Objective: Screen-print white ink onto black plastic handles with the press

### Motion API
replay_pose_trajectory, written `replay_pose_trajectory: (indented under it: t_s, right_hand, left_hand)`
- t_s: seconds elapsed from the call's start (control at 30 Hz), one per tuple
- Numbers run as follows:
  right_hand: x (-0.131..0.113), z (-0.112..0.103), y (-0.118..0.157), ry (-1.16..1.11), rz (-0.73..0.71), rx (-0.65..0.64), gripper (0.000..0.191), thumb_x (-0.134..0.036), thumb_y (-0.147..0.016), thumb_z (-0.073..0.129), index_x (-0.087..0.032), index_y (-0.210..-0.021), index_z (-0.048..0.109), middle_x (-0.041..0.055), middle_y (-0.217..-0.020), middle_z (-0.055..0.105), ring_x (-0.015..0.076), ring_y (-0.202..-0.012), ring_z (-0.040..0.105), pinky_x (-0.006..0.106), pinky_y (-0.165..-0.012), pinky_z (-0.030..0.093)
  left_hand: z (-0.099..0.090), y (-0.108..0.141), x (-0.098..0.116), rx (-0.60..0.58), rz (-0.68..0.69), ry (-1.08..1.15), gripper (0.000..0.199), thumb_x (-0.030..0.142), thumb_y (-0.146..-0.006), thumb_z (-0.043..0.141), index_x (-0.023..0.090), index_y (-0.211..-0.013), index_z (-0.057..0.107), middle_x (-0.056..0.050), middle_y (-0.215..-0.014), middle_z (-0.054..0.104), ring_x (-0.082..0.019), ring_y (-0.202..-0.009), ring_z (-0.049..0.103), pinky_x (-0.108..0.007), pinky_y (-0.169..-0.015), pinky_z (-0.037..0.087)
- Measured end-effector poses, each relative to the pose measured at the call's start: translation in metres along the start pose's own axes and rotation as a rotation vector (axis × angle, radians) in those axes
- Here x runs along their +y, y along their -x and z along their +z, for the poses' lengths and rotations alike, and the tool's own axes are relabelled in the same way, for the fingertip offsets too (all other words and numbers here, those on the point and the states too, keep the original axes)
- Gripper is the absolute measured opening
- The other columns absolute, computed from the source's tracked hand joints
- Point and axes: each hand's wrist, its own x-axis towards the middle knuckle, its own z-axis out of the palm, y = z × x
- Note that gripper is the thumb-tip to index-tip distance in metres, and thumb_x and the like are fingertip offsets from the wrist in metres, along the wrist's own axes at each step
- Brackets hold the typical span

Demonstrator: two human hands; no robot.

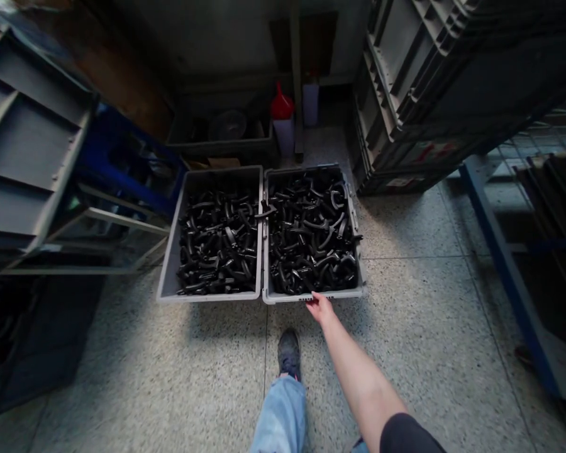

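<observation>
My right hand (320,309) grips the near rim of a grey plastic crate (287,299), its fingers partly hidden behind the edge. The crate is heaped with curved black plastic parts (311,233). Close against its left side stands a second grey crate (170,267), holding similar black parts (219,245). One black piece (265,212) lies across the rims where the two crates meet. My left hand is out of view.
Stacked grey crates (400,126) rise at the back right. A blue-framed rack (504,277) stands further right, a metal shelf frame (75,157) on the left. Behind the crates are a dark bin (236,148) and a red funnel (282,106). My shoe (289,352) is on the speckled floor.
</observation>
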Motion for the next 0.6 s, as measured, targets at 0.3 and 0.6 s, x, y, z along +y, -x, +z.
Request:
replay_pose_trajectory:
  t_s: [0.3,0.6]
  right_hand:
    - [-0.018,-0.076,0.004,-0.065,-0.133,-0.136,0.022,-0.009,-0.071,0.068,-0.019,-0.081,0.052,-0.0026,-0.072,0.061,0.0131,-0.077,0.061,0.025,-0.076,0.054]
    - [-0.049,-0.303,0.057,0.058,-0.134,0.052,0.026,-0.022,-0.061,0.067,-0.022,-0.08,0.05,-0.0011,-0.074,0.06,0.0179,-0.078,0.062,0.025,-0.07,0.052]
  left_hand:
    - [0.005,-0.072,0.069,0.165,0.0,-0.084,0.047,0.044,-0.078,0.065,0.058,-0.122,0.057,0.01,-0.133,0.059,-0.037,-0.135,0.041,-0.052,-0.088,0.053]
    - [-0.015,0.021,0.103,0.181,0.107,-0.137,0.057,0.04,-0.074,0.046,0.056,-0.128,0.054,0.016,-0.121,0.066,-0.039,-0.134,0.042,-0.056,-0.097,0.046]
